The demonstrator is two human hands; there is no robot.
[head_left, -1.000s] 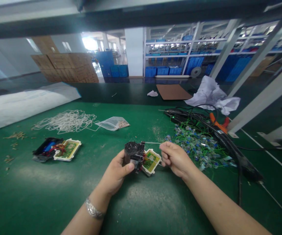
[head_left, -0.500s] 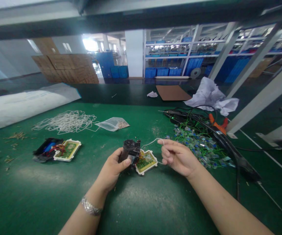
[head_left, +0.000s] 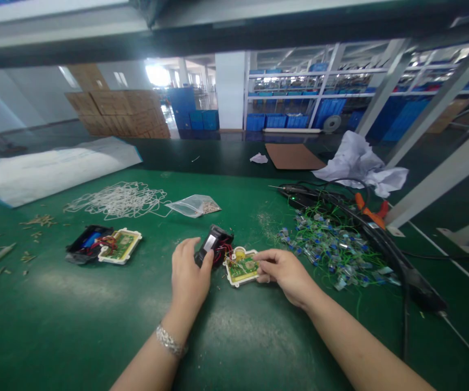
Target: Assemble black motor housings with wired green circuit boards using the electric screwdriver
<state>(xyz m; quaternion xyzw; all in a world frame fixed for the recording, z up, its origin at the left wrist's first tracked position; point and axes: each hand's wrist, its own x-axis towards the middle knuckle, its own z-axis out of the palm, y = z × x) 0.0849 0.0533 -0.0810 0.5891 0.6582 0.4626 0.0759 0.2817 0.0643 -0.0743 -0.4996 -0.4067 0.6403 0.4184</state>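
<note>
A black plastic housing (head_left: 215, 243) with a pale label sits tilted on the green table. My left hand (head_left: 191, 274) holds its left end between thumb and fingers. Red and dark wires run from the housing to a green circuit board (head_left: 241, 269) in a white frame, lying just to its right. My right hand (head_left: 285, 274) has its fingers closed at the board's right edge; the fingertips partly cover it. A thin whitish strand lies across the board. To the left rests a second black housing (head_left: 83, 247), wired to another framed circuit board (head_left: 122, 245).
Tangled white cord (head_left: 118, 200) and a clear bag (head_left: 194, 206) of small pieces lie beyond my hands. On the right are a heap of small blue-and-clear parts (head_left: 336, 244) with green wires, black cabled tools (head_left: 417, 285) and orange-handled pliers (head_left: 371, 212). Crumpled paper (head_left: 356, 160) lies behind.
The housing has turned and come down to the table. My right hand has moved from the raised white cord to the board's edge. My left hand's hold has shifted to the housing's end.
</note>
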